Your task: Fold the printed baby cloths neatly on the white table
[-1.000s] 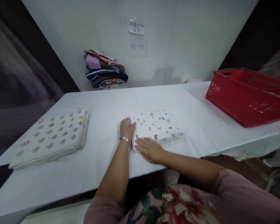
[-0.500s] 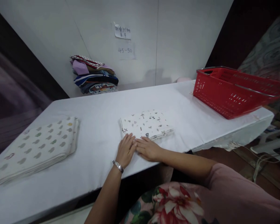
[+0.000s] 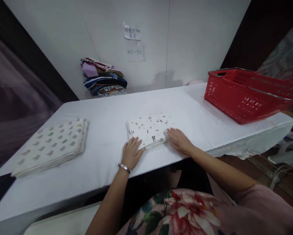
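A folded white cloth (image 3: 150,127) with small grey and dark prints lies flat in front of me on the white-covered table. My left hand (image 3: 132,151), a silver bracelet at its wrist, rests on the near left corner of the cloth with fingers spread. On the near right corner lies my right hand (image 3: 180,141), palm down and fingers stretched out, covering that end. Between the two hands the cloth's layered front edge shows. Farther left is a larger folded cream cloth (image 3: 55,140) with grey shapes, which neither hand touches.
A red plastic basket (image 3: 234,101) with metal handles stands at the table's right end. Stacked folded fabrics (image 3: 104,78) sit against the wall beyond the back edge. Paper signs (image 3: 136,52) hang on the wall. A dark strip (image 3: 2,189) lies at the left edge.
My right hand has slid right along the cloth's front edge, away from my left hand, to the right corner. My left hand stays at the left corner. The view has shifted slightly.
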A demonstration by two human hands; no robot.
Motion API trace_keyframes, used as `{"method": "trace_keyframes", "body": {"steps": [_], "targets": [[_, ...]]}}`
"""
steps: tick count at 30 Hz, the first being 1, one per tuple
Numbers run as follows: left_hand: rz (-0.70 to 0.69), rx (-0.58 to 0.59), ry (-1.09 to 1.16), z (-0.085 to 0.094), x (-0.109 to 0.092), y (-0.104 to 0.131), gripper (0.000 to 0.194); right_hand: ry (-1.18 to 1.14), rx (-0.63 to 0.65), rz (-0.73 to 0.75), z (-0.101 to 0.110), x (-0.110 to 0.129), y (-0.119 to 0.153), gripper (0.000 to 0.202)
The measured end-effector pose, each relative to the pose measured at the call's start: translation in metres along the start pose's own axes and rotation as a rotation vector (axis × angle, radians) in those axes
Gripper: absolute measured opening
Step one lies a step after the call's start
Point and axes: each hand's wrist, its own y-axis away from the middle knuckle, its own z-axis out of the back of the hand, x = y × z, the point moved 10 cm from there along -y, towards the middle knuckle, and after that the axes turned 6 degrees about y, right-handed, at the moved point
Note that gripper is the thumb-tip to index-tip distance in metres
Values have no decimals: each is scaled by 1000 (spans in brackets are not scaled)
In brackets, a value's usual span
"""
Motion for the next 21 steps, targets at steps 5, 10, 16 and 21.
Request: {"method": "trace_keyframes", "body": {"steps": [5,10,16,21], "targets": [[54,54,-31,-1,0,6,36,-68,3,15,-11,-16,16,46],[77,63,-48,-1,0,7,36,-110,-31,8,-12,-19,21,45],[56,-3,-108,3,-11,7,33,-213,-82,-45,-4,-30,10,34],[0,-100,-106,11,-35,-3,22,-243,-34,-63,2,-32,-11,28]]}}
